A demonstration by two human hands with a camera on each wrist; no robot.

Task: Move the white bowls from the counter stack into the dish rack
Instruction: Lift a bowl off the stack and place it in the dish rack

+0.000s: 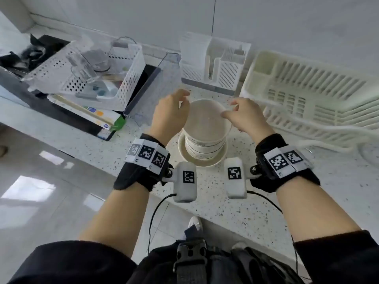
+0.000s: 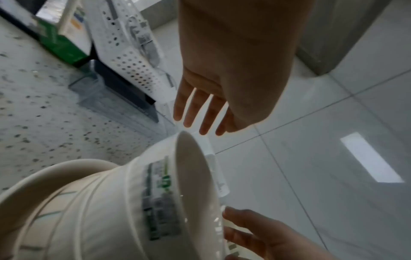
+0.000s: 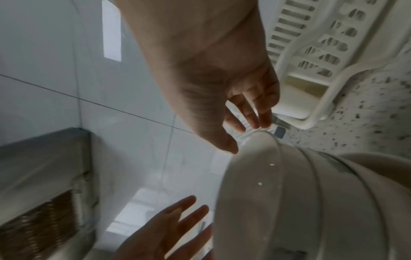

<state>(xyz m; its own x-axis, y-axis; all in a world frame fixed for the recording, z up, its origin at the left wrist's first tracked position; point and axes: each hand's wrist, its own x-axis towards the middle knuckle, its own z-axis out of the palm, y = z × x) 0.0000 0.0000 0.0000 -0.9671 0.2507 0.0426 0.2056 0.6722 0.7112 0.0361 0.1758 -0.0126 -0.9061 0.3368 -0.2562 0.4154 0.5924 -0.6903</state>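
Observation:
A stack of white bowls (image 1: 206, 130) stands on a wider white dish (image 1: 202, 160) on the speckled counter, in front of me. My left hand (image 1: 172, 111) hovers at the left side of the top bowl's rim with straight, spread fingers (image 2: 195, 112), a small gap from the bowls (image 2: 155, 193). On the right rim is my right hand (image 1: 238, 112); its thumb (image 3: 227, 144) and fingertips (image 3: 258, 119) lie loosely at the edge of the top bowl (image 3: 255, 184) without closing on it. The cream dish rack (image 1: 307, 95) lies to the right, with nothing seen in it.
A white cutlery holder (image 1: 221, 64) stands behind the stack. To the left are a clear plastic bin (image 1: 155, 87), a perforated white basket (image 1: 88, 72) with clutter, and boxes (image 1: 90, 115). The counter's front edge runs just below my wrists.

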